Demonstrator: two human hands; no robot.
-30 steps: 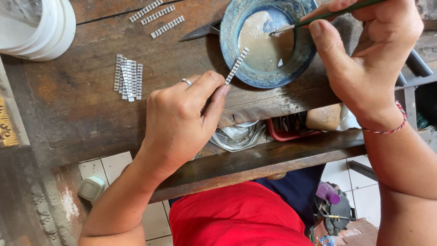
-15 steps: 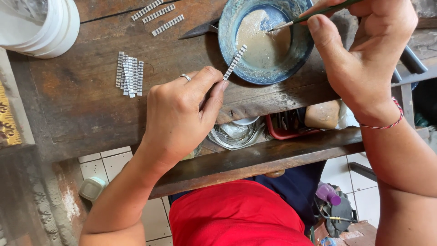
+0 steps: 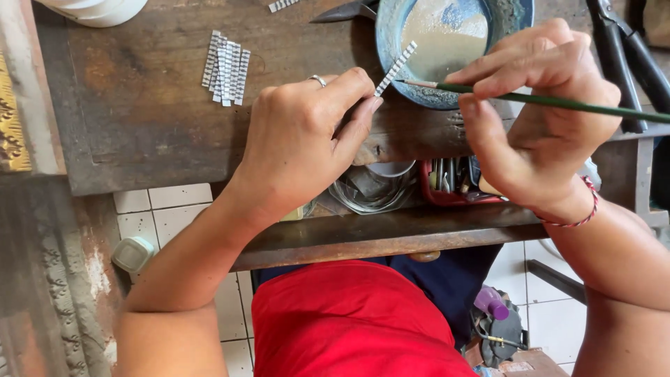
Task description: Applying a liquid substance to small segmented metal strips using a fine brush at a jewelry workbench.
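My left hand [image 3: 307,139], with a ring on one finger, pinches a small silver patterned strip [image 3: 396,68] that sticks up toward a blue bowl [image 3: 391,63] of pale liquid. A thin green-handled brush [image 3: 558,101] is held in my right hand [image 3: 537,126], and its tip touches the strip near the bowl's rim. A red cord bracelet circles my right wrist. Both hands hover over the dark wooden bench [image 3: 153,132].
A pile of several similar silver strips [image 3: 225,68] lies on the bench to the left. A white container [image 3: 98,10] stands at the top left, dark pliers [image 3: 621,49] at the top right. An open drawer [image 3: 412,188] holds wire and tools below the bench edge.
My right hand has come down and left, bringing the brush out of the bowl to the strip. The view has shifted, so the bench appears higher.
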